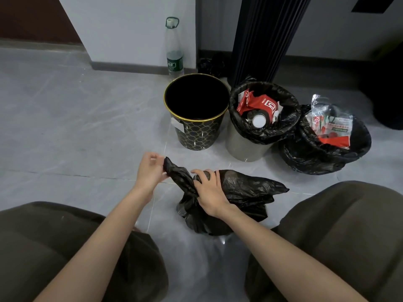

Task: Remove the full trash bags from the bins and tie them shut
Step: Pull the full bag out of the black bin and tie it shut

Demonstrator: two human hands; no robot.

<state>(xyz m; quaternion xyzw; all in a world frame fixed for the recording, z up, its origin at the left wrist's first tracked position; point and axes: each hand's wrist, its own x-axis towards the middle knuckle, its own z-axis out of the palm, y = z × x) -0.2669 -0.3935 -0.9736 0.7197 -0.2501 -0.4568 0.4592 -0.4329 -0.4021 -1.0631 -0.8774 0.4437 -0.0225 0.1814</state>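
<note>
A black trash bag (239, 192) lies on the floor between my knees. My left hand (150, 171) pinches one twisted end of its mouth, pulled up and to the left. My right hand (209, 192) presses on the gathered neck of the same bag. Behind it stands a black bin with a gold rim (196, 127), holding no bag. To its right a grey bin (246, 144) is lined with a black bag (263, 131) full of red packaging. Further right a third black bag (322, 153) sits open with wrappers in it; whatever it sits in is hidden.
A tall clear plastic bottle (174, 53) stands against the white wall behind the bins. A dark ribbed column (261, 35) rises behind the grey bin. Crumpled black plastic (212, 63) lies at the wall base. My knees (349, 225) flank the bag on grey tiles.
</note>
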